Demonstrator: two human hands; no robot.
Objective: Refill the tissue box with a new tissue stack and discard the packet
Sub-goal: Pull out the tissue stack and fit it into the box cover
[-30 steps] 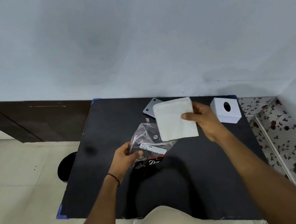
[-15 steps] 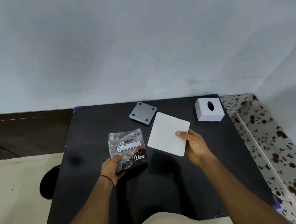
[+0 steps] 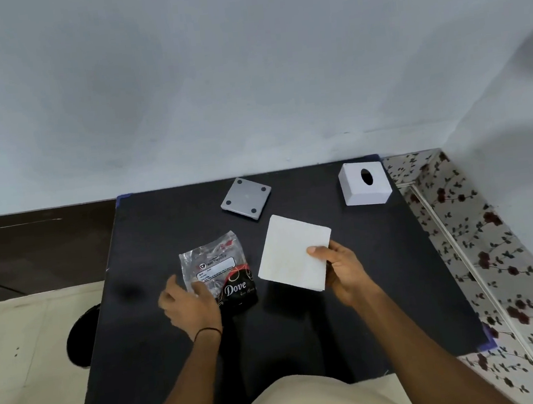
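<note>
- While the person sits over it, the black tabletop [image 3: 381, 288] takes up most of the scene, pushed against a pale wall [image 3: 246, 73], with blue tape at its corners.
- Off the tabletop's right edge runs a floral-patterned surface [image 3: 492, 261], white with dark red flowers; to the left there is beige tiled floor [image 3: 30, 371].
- Held just above the middle of the tabletop is the white tissue stack [image 3: 293, 254], a square pad tilted a little, out of its wrapper.
- Closed on that stack's near right corner is the right hand [image 3: 343, 267], thumb on top and fingers underneath.
- Lying flat to the left of the stack is the packet [image 3: 218, 271], crinkled clear plastic with a white label and a dark band reading "Dove"; it looks empty and slack.
- Resting at the packet's near left corner is the left hand [image 3: 188, 302], loosely open, fingertips on or just at the plastic; whether it actually pinches it I cannot tell. A thin dark band circles that wrist.
- Standing at the far right corner of the tabletop is the white tissue box [image 3: 364, 187], a cube with an oval slot on top, well apart from the stack.
- Near the far edge, between box and packet, lies a grey square plate [image 3: 246, 198] with four dark round feet facing up.
</note>
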